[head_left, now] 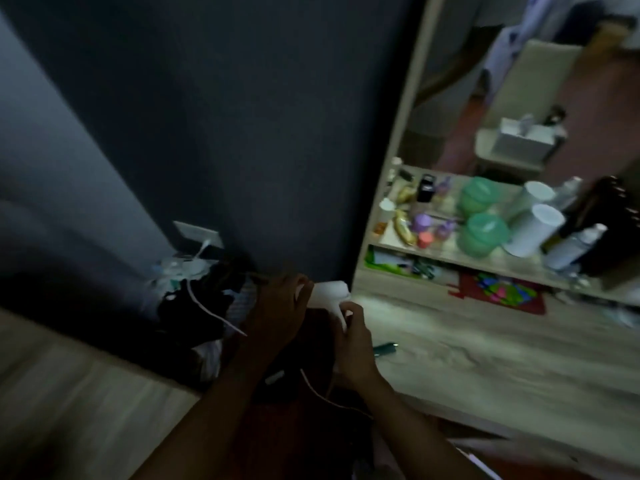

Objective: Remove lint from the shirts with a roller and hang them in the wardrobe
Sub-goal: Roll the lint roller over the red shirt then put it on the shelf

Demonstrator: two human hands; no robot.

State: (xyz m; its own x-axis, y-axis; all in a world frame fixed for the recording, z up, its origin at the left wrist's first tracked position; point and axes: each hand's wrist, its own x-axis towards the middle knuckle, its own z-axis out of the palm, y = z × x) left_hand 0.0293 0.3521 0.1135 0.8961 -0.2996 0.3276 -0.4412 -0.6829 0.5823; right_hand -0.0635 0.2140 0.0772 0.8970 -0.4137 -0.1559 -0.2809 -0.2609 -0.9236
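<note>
Lint roller [329, 295], white, lower centre of frame: gripped in my left hand [277, 306] and right hand [353, 344]; no shirt visibly rolled or hung, task seemingly barely begun.

Lint roller [329, 294] between both hands, dresser [485, 348] right, wall [225, 116] behind.

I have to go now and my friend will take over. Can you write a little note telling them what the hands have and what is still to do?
Left hand: fingers on the white drum of the lint roller.
Right hand: closed on the roller's handle.
Both are held at the near edge of the wooden table, beside the mirror.
No shirt or wardrobe clearly visible; the view is dark and blurred.
Done: roller in hand.
Left: roll the shirts, then hang them.
</note>
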